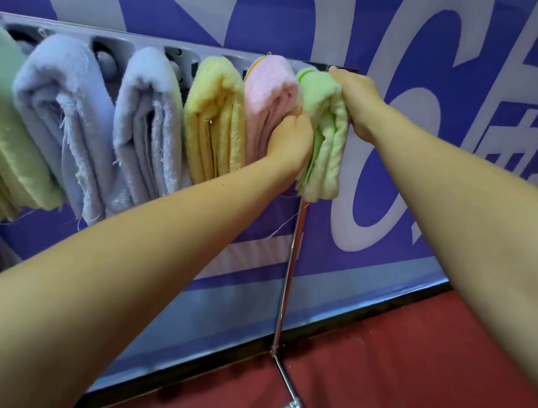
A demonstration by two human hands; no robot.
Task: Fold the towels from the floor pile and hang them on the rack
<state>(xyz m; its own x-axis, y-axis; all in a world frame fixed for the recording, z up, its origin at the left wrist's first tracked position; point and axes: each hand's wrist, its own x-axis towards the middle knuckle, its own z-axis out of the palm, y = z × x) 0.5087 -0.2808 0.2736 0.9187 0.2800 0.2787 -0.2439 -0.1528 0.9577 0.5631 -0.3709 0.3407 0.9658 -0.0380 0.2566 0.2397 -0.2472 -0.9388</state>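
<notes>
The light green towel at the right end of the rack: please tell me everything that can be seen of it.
The light green towel is folded into several thick layers of fluffy terry-like cloth and hangs over the rack rail, last in the row, right beside the pink towel. Its fold sits on top and its layered edges hang down, close to the rack's metal upright. The left hand presses its left side, between it and the pink towel; the right hand rests on its top right side.
</notes>
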